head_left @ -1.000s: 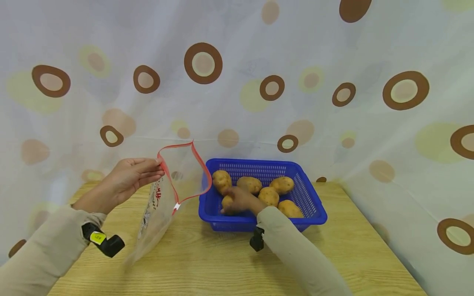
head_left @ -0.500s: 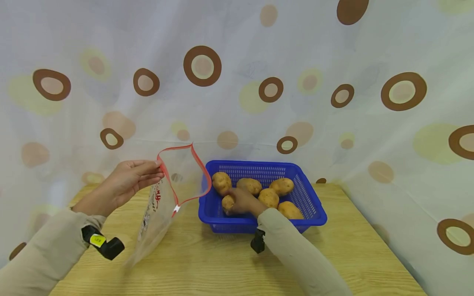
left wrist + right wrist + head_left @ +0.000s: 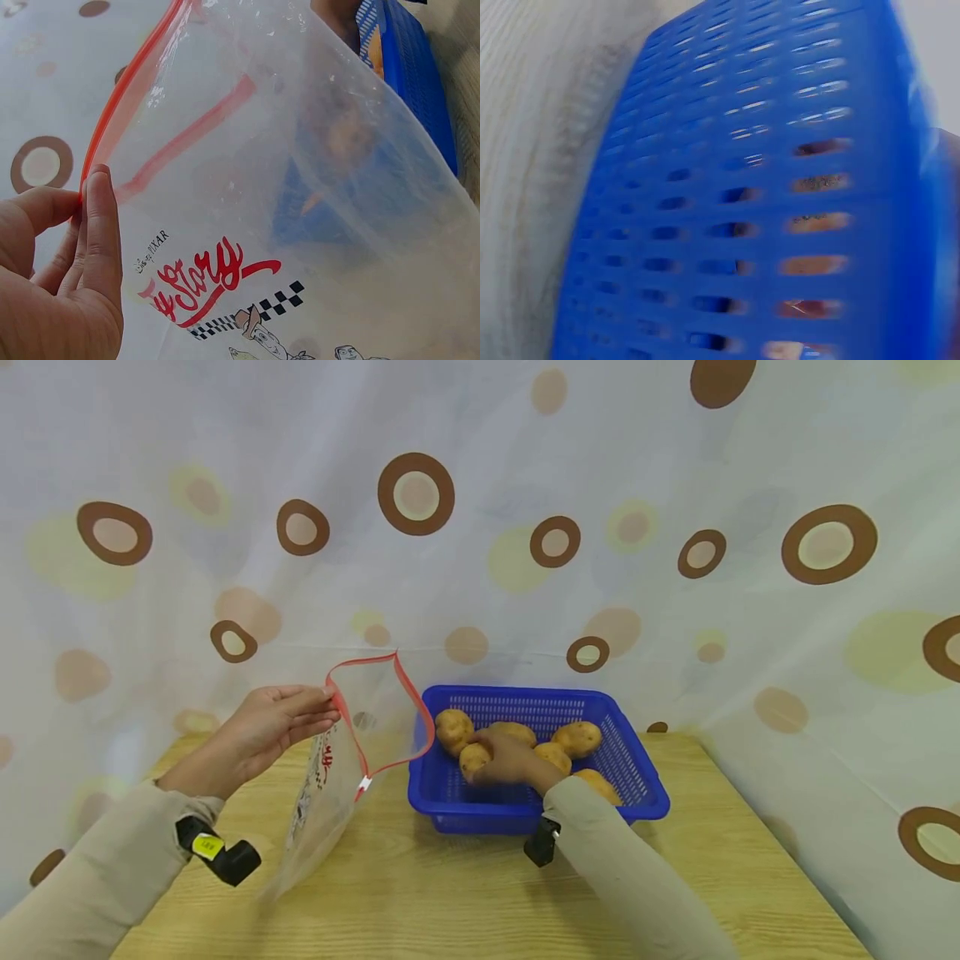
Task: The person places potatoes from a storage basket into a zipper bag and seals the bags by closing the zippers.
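A clear zip bag with a red-edged mouth and printed cartoon figures hangs from my left hand. In the left wrist view the thumb and fingers pinch its red rim, and the mouth gapes toward the basket. My right hand reaches into a blue plastic basket and grips a small potato at the basket's left side. Several other potatoes lie around it. The basket wall hides most of the right hand in the right wrist view.
The basket stands on a light wooden table, close to a patterned curtain at the back. A white slider sits on the bag's red zip. The bag's mouth is right beside the basket's left rim.
My right hand has shifted slightly right and up, the gripped potato moving with it. The left hand and the bag have kept their place; the head view has shifted slightly.
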A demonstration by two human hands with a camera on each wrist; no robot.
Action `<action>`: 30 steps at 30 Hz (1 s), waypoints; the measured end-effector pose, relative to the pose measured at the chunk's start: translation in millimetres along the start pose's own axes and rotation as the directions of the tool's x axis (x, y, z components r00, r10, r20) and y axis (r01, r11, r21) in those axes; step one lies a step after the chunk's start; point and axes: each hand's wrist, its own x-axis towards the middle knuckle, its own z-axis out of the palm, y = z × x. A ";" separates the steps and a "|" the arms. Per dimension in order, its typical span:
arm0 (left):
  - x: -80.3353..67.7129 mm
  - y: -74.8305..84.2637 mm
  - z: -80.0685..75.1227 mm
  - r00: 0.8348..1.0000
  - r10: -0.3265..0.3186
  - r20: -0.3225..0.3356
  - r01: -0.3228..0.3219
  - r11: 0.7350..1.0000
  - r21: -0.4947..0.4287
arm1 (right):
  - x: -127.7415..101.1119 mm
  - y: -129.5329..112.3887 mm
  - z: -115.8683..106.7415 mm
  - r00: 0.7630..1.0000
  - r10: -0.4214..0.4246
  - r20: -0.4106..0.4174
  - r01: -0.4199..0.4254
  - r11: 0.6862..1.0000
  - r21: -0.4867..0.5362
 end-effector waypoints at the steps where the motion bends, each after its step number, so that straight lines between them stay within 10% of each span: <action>1: 0.2 0.1 0.2 1.000 0.000 -0.002 0.000 1.000 0.000 | -0.8 -1.7 -3.6 1.000 0.004 -0.011 -0.004 1.000 -0.007; 16: 0.9 -1.1 -0.8 1.000 0.010 0.002 -0.010 1.000 -0.008 | -19.8 -45.2 -59.7 0.986 -0.061 -0.154 0.079 0.990 0.115; 30: 3.1 -1.9 0.7 1.000 0.009 0.005 -0.009 1.000 0.002 | -37.6 -102.7 -57.7 0.897 -0.281 -0.340 0.389 0.868 0.309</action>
